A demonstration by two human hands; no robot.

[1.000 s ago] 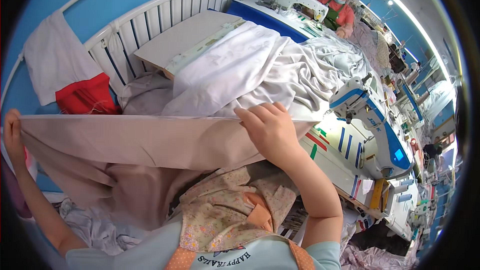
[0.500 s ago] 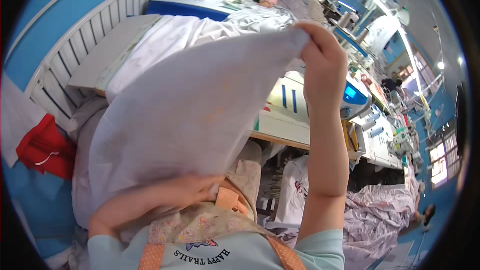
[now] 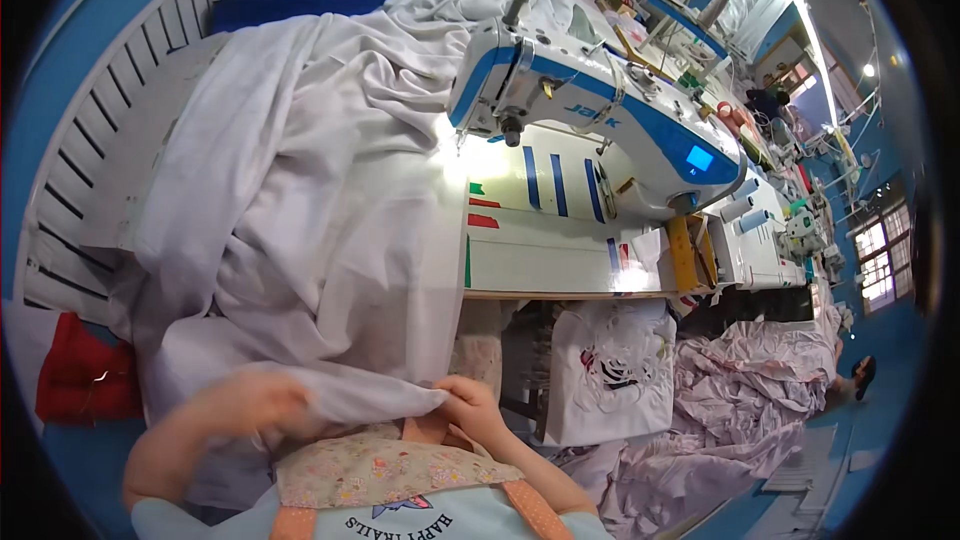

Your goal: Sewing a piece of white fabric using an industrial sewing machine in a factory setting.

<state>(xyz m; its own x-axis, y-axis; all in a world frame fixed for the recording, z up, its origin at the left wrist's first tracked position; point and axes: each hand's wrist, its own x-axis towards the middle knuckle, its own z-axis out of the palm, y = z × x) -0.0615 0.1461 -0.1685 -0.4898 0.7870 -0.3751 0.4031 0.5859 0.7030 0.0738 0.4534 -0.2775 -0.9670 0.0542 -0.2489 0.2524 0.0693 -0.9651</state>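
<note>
1. A red cloth (image 3: 85, 380) lies at nine o'clock low, against the white slatted rail (image 3: 90, 170) that runs up toward eleven o'clock.
2. The left hand (image 3: 245, 405) sits at seven o'clock, blurred, its fingers curled around a fold of the white fabric (image 3: 300, 230); how tightly they close I cannot tell.
3. The white fabric is heaped from six o'clock up to twelve, covering the left half of the sewing table (image 3: 560, 250) and spilling over its near edge onto the lap.
4. The right hand (image 3: 470, 410), at six o'clock, pinches the fabric's hem between thumb and fingers, just beside the left hand.
5. A white-and-blue sewing machine (image 3: 590, 120) stands at one o'clock, its needle end touching the heap, so the cloth hides the table in front of it.
6. A white bag (image 3: 610, 370) hangs under the table edge at five o'clock.
7. Pale crumpled cloth (image 3: 760, 390) is piled on the floor at four o'clock.
</note>
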